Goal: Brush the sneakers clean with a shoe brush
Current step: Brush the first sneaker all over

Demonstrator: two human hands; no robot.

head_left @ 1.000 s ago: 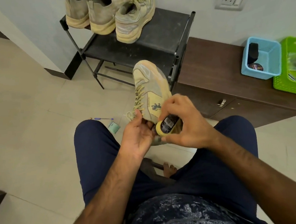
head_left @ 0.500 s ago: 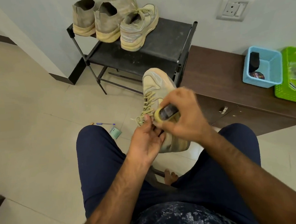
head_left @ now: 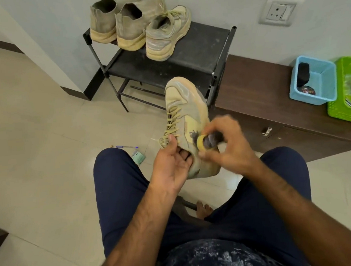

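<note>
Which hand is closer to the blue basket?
Right. The right hand, holding the brush against the sneaker, is nearer the basket on the cabinet. The left hand grips the sneaker's opening, farther away.

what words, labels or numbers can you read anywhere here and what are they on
No text here can be read.
Dark mark on the side of the sneaker: a blurred logo, no letters legible.
Body of the brush in the right hand: blurred, any label unreadable.
Print on the round tin in the blue basket: too small to read.
</note>
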